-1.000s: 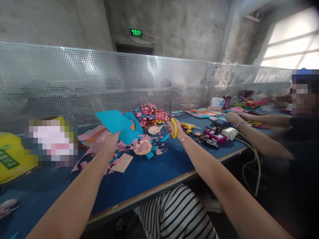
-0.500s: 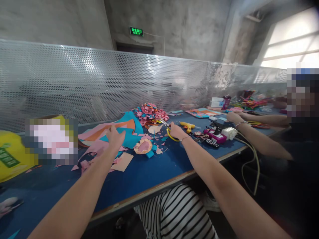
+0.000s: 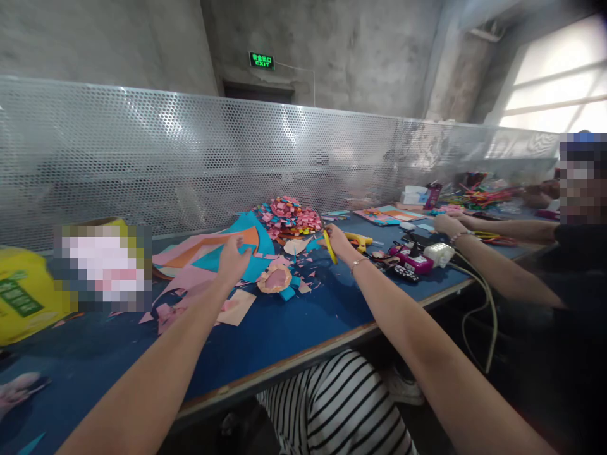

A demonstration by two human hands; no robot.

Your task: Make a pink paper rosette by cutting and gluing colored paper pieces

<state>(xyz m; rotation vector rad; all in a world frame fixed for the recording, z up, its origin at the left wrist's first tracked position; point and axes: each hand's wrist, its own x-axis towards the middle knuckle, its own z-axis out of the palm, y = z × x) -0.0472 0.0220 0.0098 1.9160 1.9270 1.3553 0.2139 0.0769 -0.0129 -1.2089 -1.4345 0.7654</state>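
Scissors [image 3: 331,246] in the right hand [image 3: 339,243], flat sheets at the left [image 3: 232,260]

The scissors' smooth yellow handle loops sit in the right hand's curled fingers; their thin blades are hard to make out. The left hand is partly open, thumb apart from fingers, with nothing visible in its grip, above a flat blue sheet [image 3: 251,270]; whether it touches cannot be told. Beyond and left of that hand lie overlapping orange [image 3: 250,237] and pink sheets [image 3: 187,287]. Just right of it is a round, scallop-edged piece [image 3: 275,279] with a pink centre; nearer the body, a beige square [image 3: 238,308]. Past both hands rises a heap of small cut pieces [image 3: 289,218]. Beside the right hand lies a yellow glue gun [image 3: 360,242].
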